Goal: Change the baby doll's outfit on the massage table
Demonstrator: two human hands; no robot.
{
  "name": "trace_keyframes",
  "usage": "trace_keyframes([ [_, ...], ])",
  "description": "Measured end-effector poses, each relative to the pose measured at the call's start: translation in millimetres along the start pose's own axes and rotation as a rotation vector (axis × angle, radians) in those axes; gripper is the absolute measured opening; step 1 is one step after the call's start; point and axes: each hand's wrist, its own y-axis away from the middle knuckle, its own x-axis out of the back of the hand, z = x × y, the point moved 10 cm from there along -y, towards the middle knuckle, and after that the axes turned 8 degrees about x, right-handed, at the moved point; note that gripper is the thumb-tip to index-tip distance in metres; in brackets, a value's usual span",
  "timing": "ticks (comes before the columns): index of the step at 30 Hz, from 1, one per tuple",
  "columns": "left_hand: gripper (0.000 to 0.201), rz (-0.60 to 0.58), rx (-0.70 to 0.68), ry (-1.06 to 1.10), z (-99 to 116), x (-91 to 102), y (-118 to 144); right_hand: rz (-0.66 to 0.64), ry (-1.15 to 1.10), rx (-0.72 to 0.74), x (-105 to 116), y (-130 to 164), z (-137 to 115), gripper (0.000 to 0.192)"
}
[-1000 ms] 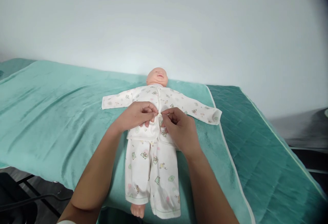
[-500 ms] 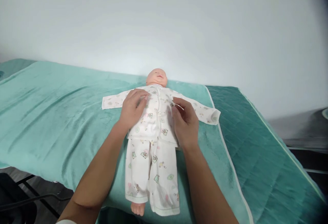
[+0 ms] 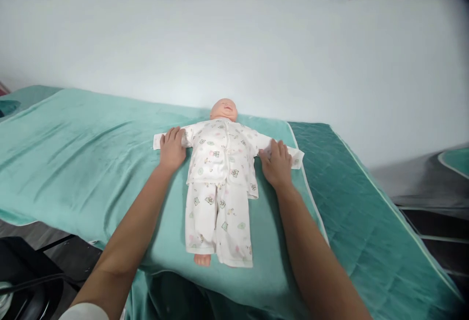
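A baby doll [image 3: 223, 109] lies on its back with arms spread, its head toward the wall. It wears a white printed long-sleeved top [image 3: 214, 149] and matching trousers [image 3: 234, 232]. My left hand [image 3: 173, 150] rests across the sleeve at the image's left, fingers laid over the cloth. Across the other sleeve lies my right hand [image 3: 277, 164], thumb apart from the fingers. Both hands look open, though the fingertips' undersides are hidden. One bare foot [image 3: 202, 260] shows below a trouser leg; the other foot is out of sight.
A light green sheet [image 3: 91, 163] with folds covers the bed under the doll. Darker quilted cover [image 3: 362, 202] shows to the right. A white wall [image 3: 234, 51] stands behind. At lower left are a black object [image 3: 29, 266] and a cable.
Both hands have moved outward from the top's chest onto the sleeves, left hand leftward and right hand rightward. The right hand's fingers have straightened from a curled pose. The camera view has shifted slightly.
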Motion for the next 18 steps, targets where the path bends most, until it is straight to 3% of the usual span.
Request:
trace_keyframes([
  [3, 0.065, -0.088, 0.080, -0.108, -39, -0.4, 6, -0.091, 0.139, -0.048, 8, 11, 30, 0.069],
  [6, 0.062, -0.154, 0.122, -0.166, -68, 2.7, 12, -0.146, 0.222, -0.082, 17, 27, 45, 0.071],
  [10, 0.057, -0.087, 0.189, -0.161, -83, 19.2, 30, -0.071, 0.235, -0.046, 32, 56, 30, 0.071],
  [14, 0.050, 0.029, 0.164, 0.000, -61, 37.0, 73, 0.011, 0.009, 0.197, 41, 107, -27, 0.069],
  [18, 0.040, -0.038, -0.015, 0.292, -14, 39.3, 140, -0.051, -0.174, 0.329, 44, 170, -76, 0.058],
])
